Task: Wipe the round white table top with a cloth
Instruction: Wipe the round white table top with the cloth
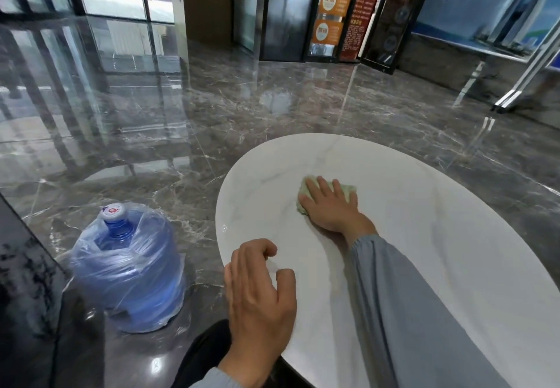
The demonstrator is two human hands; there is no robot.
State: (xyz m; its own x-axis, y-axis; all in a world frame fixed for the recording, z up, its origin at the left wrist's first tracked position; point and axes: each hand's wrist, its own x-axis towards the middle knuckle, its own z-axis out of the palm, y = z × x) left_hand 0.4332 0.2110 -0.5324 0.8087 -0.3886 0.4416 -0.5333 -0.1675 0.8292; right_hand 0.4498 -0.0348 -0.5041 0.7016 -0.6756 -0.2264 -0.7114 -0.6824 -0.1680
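The round white table top (pixel 424 236) with faint grey veins fills the lower right. A pale green cloth (pixel 348 191) lies on it left of centre, mostly hidden under my right hand (pixel 330 205), which presses flat on it with straight fingers. My left hand (pixel 260 296) hovers over the table's near left edge, fingers loosely curled, holding nothing. A light blue sleeve (pixel 409 312) runs across the table from the lower right.
A blue water jug (pixel 130 269) wrapped in clear plastic stands on the glossy dark marble floor (pixel 212 108) left of the table. A dark counter (pixel 24 281) edges the far left. Glass doors, poster stands and a metal frame (pixel 521 84) line the back.
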